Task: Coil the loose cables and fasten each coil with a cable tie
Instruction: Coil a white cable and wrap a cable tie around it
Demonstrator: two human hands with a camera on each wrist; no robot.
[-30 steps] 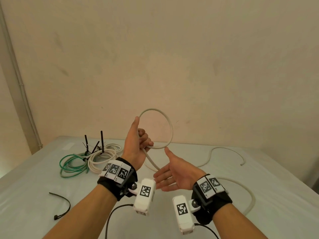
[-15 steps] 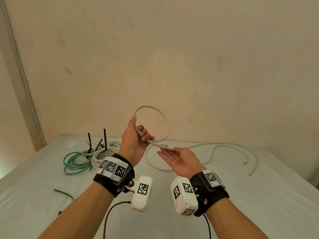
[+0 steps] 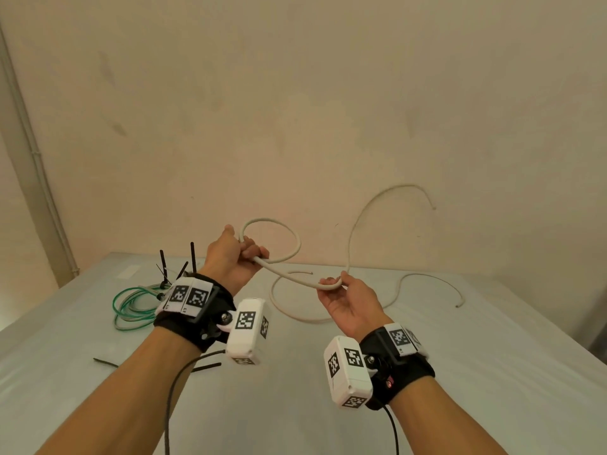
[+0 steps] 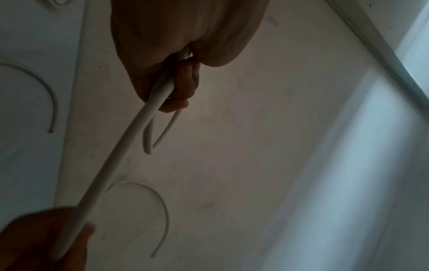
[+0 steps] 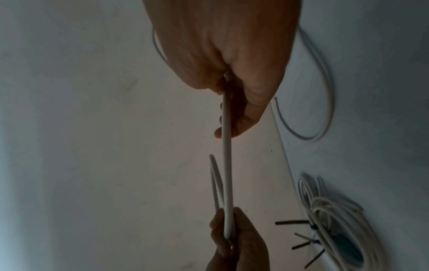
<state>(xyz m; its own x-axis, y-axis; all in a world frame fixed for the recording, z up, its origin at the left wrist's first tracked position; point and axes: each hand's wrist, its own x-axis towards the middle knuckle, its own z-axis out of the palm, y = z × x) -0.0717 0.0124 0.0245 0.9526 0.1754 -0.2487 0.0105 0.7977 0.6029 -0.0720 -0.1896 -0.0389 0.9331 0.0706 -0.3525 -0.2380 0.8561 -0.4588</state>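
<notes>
Left hand (image 3: 235, 257) fingers curled round one finished loop of white cable (image 3: 297, 247), held above the counter (image 3: 328, 372). Right hand (image 3: 346, 298) pinches the next run; tail whips up at far right. Looks light, springy; regrip close to the loop.

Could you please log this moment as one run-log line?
left hand: holds white cable loop | right hand: pinches same cable
</notes>
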